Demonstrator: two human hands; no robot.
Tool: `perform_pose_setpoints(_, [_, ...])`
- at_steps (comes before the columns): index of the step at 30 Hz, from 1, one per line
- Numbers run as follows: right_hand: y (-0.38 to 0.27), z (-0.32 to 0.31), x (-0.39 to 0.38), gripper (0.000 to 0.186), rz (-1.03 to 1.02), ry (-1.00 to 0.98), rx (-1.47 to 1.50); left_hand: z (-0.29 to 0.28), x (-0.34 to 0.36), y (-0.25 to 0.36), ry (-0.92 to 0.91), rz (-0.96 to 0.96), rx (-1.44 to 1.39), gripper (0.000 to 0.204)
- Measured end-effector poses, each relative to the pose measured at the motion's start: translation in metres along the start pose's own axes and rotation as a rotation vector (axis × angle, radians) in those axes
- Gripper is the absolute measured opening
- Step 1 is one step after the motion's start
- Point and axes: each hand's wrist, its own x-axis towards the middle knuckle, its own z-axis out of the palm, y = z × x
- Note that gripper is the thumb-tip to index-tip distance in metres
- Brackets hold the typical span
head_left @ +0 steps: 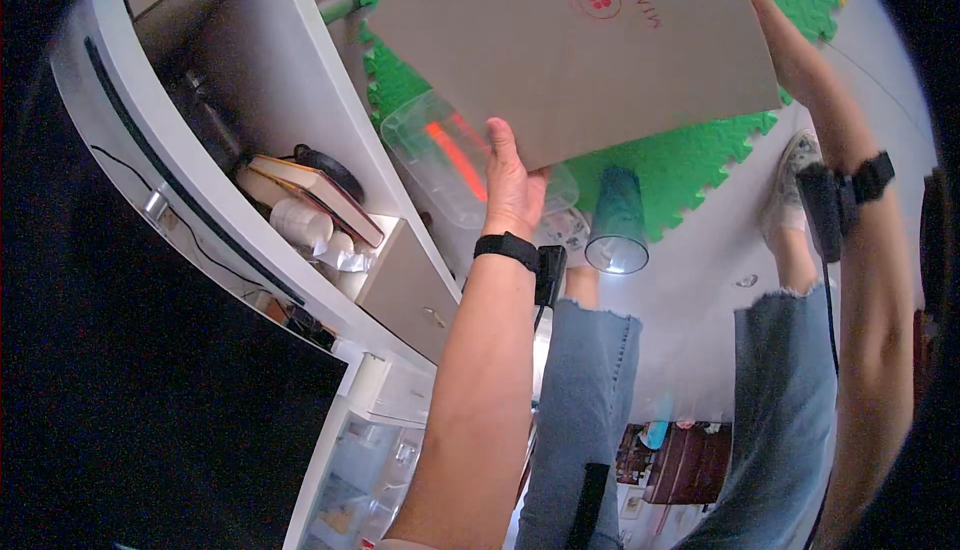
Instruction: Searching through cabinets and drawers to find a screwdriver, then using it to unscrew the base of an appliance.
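I hold a large grey-beige flat box or board (590, 70), with red lettering and a round red emblem, with both hands. My left hand (511, 170) grips its lower-left edge, thumb on the face. My right hand (760, 0) is at its upper-right edge, fingers mostly hidden behind it. Just below the board, behind my left hand, a clear plastic container (420, 153) with orange strips lies at the edge of the green foam mat (680, 175). A tall blue-tinted clear cylinder (618, 225) lies or stands beside it; I cannot tell which.
A white shelving unit (300, 20) runs along the left, holding books (310, 190), white rolls (300, 222) and a black round object. My two feet are on the pale floor (690, 320) below the board. Dark wooden furniture (685, 460) shows at the bottom, with a yellow mat piece at top right.
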Motion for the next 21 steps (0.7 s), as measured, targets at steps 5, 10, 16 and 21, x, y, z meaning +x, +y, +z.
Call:
perform_pose_setpoints(5, [0.01, -0.006, -0.022, 0.092, -0.12, -0.063, -0.216, -0.007, 0.001, -0.003, 0.024, 0.039, -0.037, 0.082])
perform_pose_setpoints(10, [-0.005, 0.013, -0.033, 0.107, -0.146, 0.055, -0.516, -0.009, 0.003, -0.006, 0.061, 0.05, -0.121, 0.077])
perform_pose_setpoints(16, [-0.003, 0.029, -0.039, 0.105, -0.124, 0.101, -0.527, -0.003, -0.008, -0.015, 0.18, 0.092, -0.438, 0.069])
perform_pose_setpoints(21, [0.019, 0.028, -0.043, 0.094, -0.123, 0.075, -0.429, 0.004, -0.021, -0.005, 0.118, 0.09, -0.53, 0.064])
